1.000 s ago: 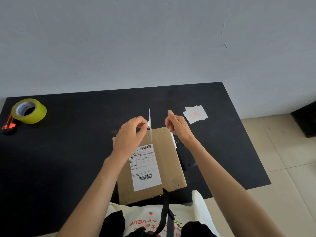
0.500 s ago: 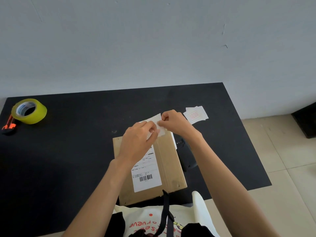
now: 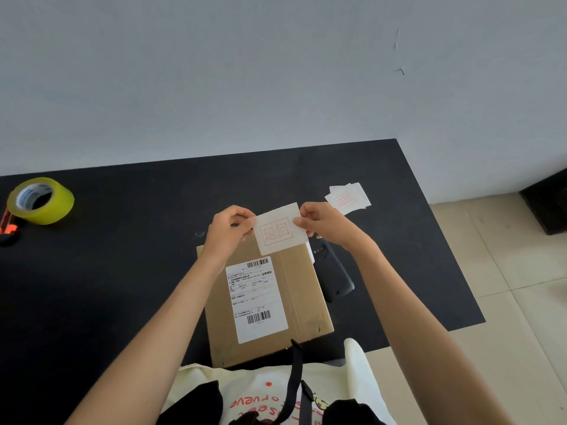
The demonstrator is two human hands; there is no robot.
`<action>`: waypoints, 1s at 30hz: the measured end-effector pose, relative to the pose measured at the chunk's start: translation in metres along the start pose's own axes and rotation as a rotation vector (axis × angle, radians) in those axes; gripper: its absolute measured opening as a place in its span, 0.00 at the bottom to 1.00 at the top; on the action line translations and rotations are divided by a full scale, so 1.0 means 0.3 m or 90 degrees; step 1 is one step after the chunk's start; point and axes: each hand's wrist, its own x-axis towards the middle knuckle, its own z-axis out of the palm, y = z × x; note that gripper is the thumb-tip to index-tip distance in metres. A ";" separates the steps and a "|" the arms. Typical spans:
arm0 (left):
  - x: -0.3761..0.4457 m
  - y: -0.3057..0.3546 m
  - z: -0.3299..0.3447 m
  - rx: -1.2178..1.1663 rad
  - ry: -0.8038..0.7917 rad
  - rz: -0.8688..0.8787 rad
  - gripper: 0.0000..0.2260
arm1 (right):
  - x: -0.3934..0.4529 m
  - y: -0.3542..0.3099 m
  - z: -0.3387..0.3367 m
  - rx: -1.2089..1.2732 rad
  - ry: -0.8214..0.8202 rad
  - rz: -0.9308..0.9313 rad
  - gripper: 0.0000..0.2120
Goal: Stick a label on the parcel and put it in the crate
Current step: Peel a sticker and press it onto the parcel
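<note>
A brown cardboard parcel [image 3: 303, 299] lies flat on the black table [image 3: 122, 271] near its front edge, with a white shipping label [image 3: 256, 299] stuck on its top. Above the parcel's far edge I hold a small white label with a red stamp [image 3: 279, 230], face up. My left hand [image 3: 228, 230] pinches its left edge and my right hand [image 3: 322, 223] pinches its right edge. No crate is in view.
A small stack of more stamped labels [image 3: 348, 199] lies to the right of my hands. A black phone-like device [image 3: 333, 274] lies beside the parcel's right side. A yellow tape roll [image 3: 40, 200] and an orange cutter [image 3: 7, 225] sit at the far left. Tiled floor lies right of the table.
The label stood edge-on in my left hand alone. My right hand has come to it, and both hands have turned it flat and face up over the parcel's far edge.
</note>
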 end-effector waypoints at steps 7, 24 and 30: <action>0.033 -0.018 0.022 0.061 -0.030 0.003 0.02 | 0.023 0.078 0.020 0.021 0.013 0.056 0.10; 0.096 -0.085 0.129 0.372 -0.015 0.030 0.04 | 0.084 0.223 0.097 0.014 0.049 0.145 0.04; 0.119 -0.091 0.132 0.383 0.000 0.023 0.05 | 0.106 0.231 0.093 0.025 0.054 0.144 0.05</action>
